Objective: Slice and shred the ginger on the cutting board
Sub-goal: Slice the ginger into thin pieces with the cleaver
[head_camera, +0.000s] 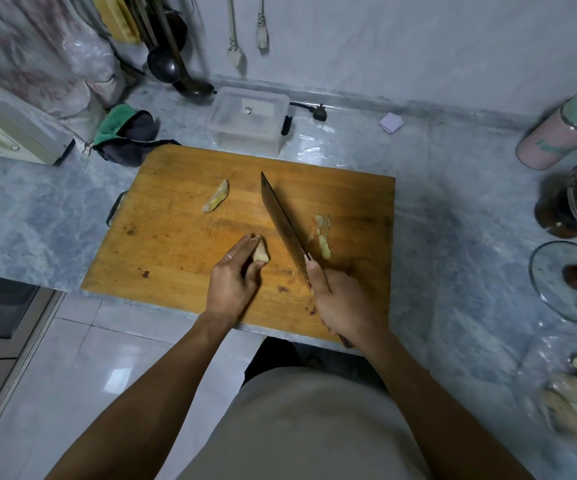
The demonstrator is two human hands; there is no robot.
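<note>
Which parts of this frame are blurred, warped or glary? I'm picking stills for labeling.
Head view: the cutting board, cleaver and both hands are sharp; the ginger in the bag at lower right is smeared; wide-angle distortion bends the counter edges; glare patches sit on the floor tiles and the wet counter behind the board.

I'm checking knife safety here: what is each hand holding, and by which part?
The right hand grips the cleaver by its handle. The left hand holds the ginger piece at its near end.
</note>
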